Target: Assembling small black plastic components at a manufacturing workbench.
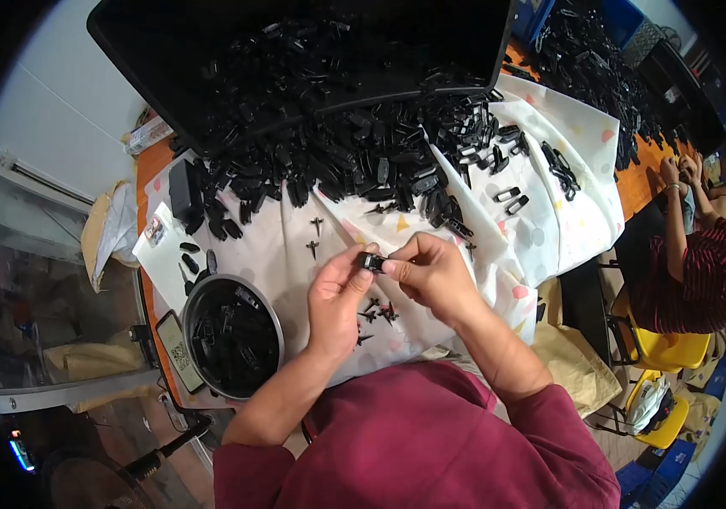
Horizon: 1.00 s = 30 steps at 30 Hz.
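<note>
My left hand (339,293) and my right hand (432,273) meet over the cloth. Between their fingertips they pinch a small black plastic part (371,261), partly covered by the fingers. Several small black spiked pieces (390,312) lie on the cloth close below my hands. More of these, such as a cross-shaped piece (313,248), rest just beyond my left hand. A big heap of black plastic parts (363,157) spreads across the far side. To the left of my left forearm stands a round bowl (276,318) with black parts inside.
A large black bin (159,97) lies tipped at the back, parts spilling from its mouth. A pale patterned cloth (579,225) covers the table. A phone-like slab (178,356) lies beside the bowl. At the right, another person (702,280) sits by a second heap (592,76).
</note>
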### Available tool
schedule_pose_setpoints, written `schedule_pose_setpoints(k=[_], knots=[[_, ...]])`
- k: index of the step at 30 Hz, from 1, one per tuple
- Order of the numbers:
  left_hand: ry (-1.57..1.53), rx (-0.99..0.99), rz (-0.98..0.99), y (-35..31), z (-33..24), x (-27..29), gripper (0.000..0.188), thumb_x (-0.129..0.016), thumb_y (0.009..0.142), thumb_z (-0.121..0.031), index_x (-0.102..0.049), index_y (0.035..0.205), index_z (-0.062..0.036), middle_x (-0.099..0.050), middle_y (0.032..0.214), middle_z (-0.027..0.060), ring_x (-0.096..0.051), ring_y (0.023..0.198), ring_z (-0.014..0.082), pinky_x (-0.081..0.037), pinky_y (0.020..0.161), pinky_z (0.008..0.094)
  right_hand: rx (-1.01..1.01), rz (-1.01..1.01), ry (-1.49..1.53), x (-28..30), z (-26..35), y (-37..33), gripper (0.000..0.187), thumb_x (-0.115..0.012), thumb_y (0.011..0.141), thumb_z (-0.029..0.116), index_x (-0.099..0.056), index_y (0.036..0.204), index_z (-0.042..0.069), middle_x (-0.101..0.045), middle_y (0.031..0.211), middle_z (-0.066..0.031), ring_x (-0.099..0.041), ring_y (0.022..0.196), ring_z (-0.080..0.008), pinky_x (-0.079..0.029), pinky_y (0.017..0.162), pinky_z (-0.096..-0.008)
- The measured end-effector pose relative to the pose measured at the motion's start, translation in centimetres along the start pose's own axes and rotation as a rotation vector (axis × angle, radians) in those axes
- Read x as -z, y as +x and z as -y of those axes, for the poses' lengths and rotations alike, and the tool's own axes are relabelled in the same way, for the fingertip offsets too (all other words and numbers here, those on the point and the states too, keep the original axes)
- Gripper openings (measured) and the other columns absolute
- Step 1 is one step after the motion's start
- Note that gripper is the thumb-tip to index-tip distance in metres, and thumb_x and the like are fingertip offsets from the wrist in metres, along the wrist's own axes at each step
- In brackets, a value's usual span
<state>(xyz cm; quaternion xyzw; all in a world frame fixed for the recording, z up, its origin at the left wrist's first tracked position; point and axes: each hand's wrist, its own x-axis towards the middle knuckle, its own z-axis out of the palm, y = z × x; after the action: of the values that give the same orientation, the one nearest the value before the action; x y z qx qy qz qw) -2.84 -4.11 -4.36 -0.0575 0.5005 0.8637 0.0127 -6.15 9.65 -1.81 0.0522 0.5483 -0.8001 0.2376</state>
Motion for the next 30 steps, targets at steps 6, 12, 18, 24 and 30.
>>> schedule_pose_setpoints(k=[6, 12, 18, 24, 30], knots=[[0.027, -0.053, -0.007, -0.5, -0.2, -0.5, 0.028, -0.057, 0.083, -0.01, -0.051, 0.107, 0.002, -0.058, 0.096, 0.0041, -0.052, 0.089, 0.0093, -0.04, 0.08, 0.0225, 0.356, -0.103, -0.315, -0.1, -0.9, -1.0, 0.027, -0.065, 0.073, 0.002, -0.049, 0.094, -0.004, -0.051, 0.097, -0.0109, -0.057, 0.062, -0.0114, -0.046, 0.042, -0.0195], [0.129, 0.059, 0.054, -0.4, -0.2, 1.4, 0.025, -0.055, 0.084, -0.014, -0.053, 0.104, 0.0015, -0.059, 0.091, 0.0039, -0.053, 0.082, 0.0086, -0.041, 0.075, 0.0214, 0.197, -0.02, -0.26, 0.3, -2.3, -1.0, 0.022, -0.062, 0.077, 0.003, -0.05, 0.094, -0.004, -0.06, 0.08, -0.0102, -0.06, 0.069, -0.0132, -0.049, 0.049, -0.0221], [0.281, 0.195, -0.061, 5.2, -1.3, 4.3, 0.021, -0.057, 0.08, -0.012, -0.055, 0.097, -0.0003, -0.058, 0.082, 0.0041, -0.055, 0.073, 0.0111, -0.044, 0.067, 0.0222, 0.277, -0.058, -0.665, 2.1, -3.6, 1.5, 0.028, -0.061, 0.079, 0.015, -0.054, 0.099, -0.003, -0.062, 0.079, -0.007, -0.058, 0.067, -0.0106, -0.046, 0.059, -0.0228], [1.176, 0.03, -0.224, 14.6, -0.3, 8.5, 0.028, -0.058, 0.075, -0.027, -0.061, 0.083, -0.0004, -0.062, 0.078, 0.0155, -0.06, 0.073, 0.0272, -0.047, 0.067, 0.0326, 0.384, -0.498, -0.868, 7.0, -2.6, 3.3, 0.025, -0.062, 0.078, 0.013, -0.057, 0.096, -0.003, -0.063, 0.08, -0.01, -0.059, 0.069, -0.0142, -0.046, 0.063, -0.0253], [1.426, 0.129, -0.265, 16.9, 1.9, 8.7, 0.035, -0.058, 0.071, -0.036, -0.065, 0.077, -0.0032, -0.062, 0.077, 0.0177, -0.059, 0.077, 0.0331, -0.045, 0.069, 0.0377, 0.254, -0.601, -1.412, 8.2, 0.2, 5.2, 0.022, -0.059, 0.075, 0.023, -0.062, 0.085, 0.005, -0.061, 0.084, -0.0132, -0.058, 0.073, -0.0308, -0.045, 0.065, -0.038]])
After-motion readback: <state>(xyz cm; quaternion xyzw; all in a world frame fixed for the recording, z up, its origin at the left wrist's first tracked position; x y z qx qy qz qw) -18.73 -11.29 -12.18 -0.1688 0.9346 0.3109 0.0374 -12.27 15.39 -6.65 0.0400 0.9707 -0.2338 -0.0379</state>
